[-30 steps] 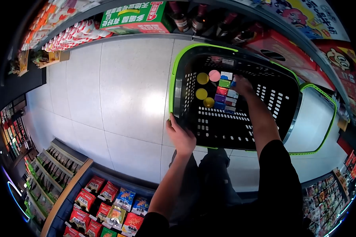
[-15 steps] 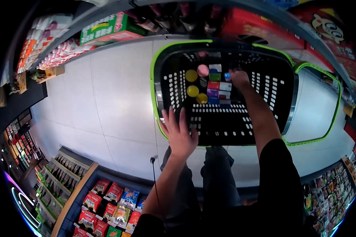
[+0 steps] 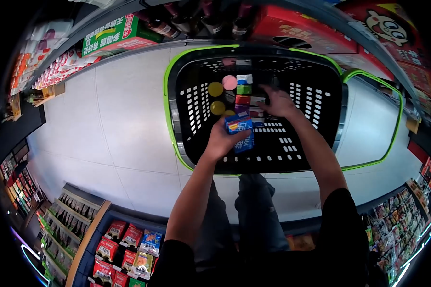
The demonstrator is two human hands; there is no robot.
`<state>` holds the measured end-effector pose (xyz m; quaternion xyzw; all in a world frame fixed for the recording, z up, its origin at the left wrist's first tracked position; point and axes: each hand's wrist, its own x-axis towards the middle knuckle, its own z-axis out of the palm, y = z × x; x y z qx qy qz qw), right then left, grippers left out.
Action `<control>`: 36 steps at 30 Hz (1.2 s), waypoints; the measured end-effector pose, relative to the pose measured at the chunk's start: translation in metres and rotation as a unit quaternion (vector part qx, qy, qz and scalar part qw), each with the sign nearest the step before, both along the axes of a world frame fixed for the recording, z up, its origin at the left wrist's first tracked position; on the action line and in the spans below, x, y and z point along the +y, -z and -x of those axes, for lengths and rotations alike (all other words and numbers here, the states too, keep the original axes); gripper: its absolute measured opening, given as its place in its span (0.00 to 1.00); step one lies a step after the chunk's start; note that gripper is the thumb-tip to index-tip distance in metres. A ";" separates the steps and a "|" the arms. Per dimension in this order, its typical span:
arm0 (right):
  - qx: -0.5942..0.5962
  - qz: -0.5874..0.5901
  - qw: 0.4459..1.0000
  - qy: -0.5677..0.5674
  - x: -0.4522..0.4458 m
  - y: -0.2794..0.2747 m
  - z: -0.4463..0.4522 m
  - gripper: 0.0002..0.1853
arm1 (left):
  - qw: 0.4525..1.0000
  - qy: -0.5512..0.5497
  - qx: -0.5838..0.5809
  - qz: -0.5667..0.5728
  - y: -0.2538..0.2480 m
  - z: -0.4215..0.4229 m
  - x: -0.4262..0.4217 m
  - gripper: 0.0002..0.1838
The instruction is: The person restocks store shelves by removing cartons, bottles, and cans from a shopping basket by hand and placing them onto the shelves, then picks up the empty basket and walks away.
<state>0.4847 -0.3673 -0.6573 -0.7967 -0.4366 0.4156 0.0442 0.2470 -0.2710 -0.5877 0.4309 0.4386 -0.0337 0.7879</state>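
Carton point(image 3: 243, 138) sits in left hand point(image 3: 221, 141), over basket point(image 3: 168, 103) | boxes point(image 3: 244, 90) lie in basket, left of right hand point(image 3: 277, 102) | tubs point(image 3: 217, 107) stand beyond left hand, left of boxes | bottles point(image 3: 212, 25) stand beyond both hands | snack bags point(image 3: 107, 249) lie behind left hand, leftward

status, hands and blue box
Left hand gripping blue box over basket. Right hand open beside packed boxes, nothing visibly held. Blue box partly hides one yellow lid.

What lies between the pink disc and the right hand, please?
In the head view, mainly a green box lies between the pink disc and the right hand.
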 end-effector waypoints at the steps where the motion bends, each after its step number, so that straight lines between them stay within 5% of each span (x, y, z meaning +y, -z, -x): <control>1: -0.020 -0.017 1.000 -0.013 -0.007 0.034 0.004 0.40 | 0.999 -0.032 -0.006 0.035 -0.008 0.005 0.006 0.30; 6: -0.010 0.026 0.998 -0.064 -0.023 0.118 0.015 0.42 | 0.984 -0.147 -0.041 0.093 -0.045 0.024 0.031 0.32; 11: -0.042 -0.015 0.997 -0.071 -0.027 0.127 0.011 0.33 | 0.987 -0.122 -0.064 0.085 -0.086 0.033 0.046 0.41; 15: -0.065 0.041 0.996 -0.033 -0.012 0.082 0.016 0.32 | 0.984 -0.135 -0.056 0.097 -0.128 0.034 0.047 0.43; 18: -0.099 -0.064 0.987 0.110 -0.022 -0.026 0.016 0.31 | 0.979 -0.165 -0.076 0.094 -0.191 0.025 0.042 0.39; 22: 0.142 -0.177 0.929 0.293 -0.067 -0.258 0.000 0.25 | 0.972 -0.192 -0.121 0.066 -0.295 0.024 0.029 0.37; 24: 0.307 -0.247 0.848 0.354 -0.090 -0.376 -0.005 0.21 | 0.967 -0.203 -0.137 0.075 -0.352 0.024 0.020 0.38; 28: 0.417 -0.367 0.697 0.453 -0.113 -0.576 0.008 0.26 | 0.941 -0.210 -0.216 0.155 -0.472 0.018 -0.010 0.34; 30: 0.458 -0.401 0.653 0.451 -0.120 -0.636 0.018 0.30 | 0.929 -0.155 -0.275 0.195 -0.494 0.016 -0.023 0.34; 31: 0.414 -0.392 0.695 0.437 -0.126 -0.657 0.023 0.33 | 0.920 -0.113 -0.298 0.228 -0.502 0.016 -0.028 0.34; 35: 0.534 -0.477 0.593 0.367 -0.150 -0.686 0.053 0.46 | 0.866 -0.038 -0.345 0.359 -0.521 0.016 -0.062 0.39; 36: 0.534 -0.476 0.613 0.336 -0.154 -0.697 0.055 0.42 | 0.848 -0.029 -0.355 0.391 -0.522 0.013 -0.071 0.39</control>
